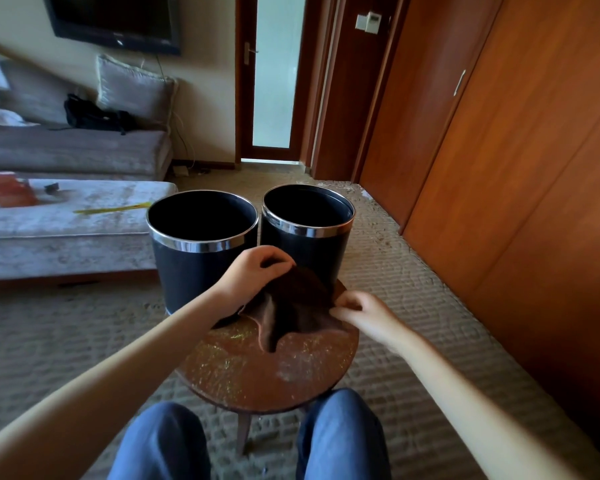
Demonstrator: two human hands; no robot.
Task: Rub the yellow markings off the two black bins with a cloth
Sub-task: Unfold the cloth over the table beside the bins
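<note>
Two black bins with chrome rims stand side by side on the carpet beyond a small round table: the left bin (187, 268) and the right bin (312, 251). I see no yellow marks on the sides facing me. A dark brown cloth (288, 310) hangs bunched just above the far part of the table. My left hand (253, 271) pinches its top edge in front of the gap between the bins. My right hand (364, 315) pinches its right edge, lower down.
The round wooden table (267, 372) carries yellow-green smears and flecks. My knees in blue jeans (167, 445) are under its near edge. A grey ottoman (66, 220) stands left with a yellow strip on it. Wooden wardrobe doors (499, 168) run along the right.
</note>
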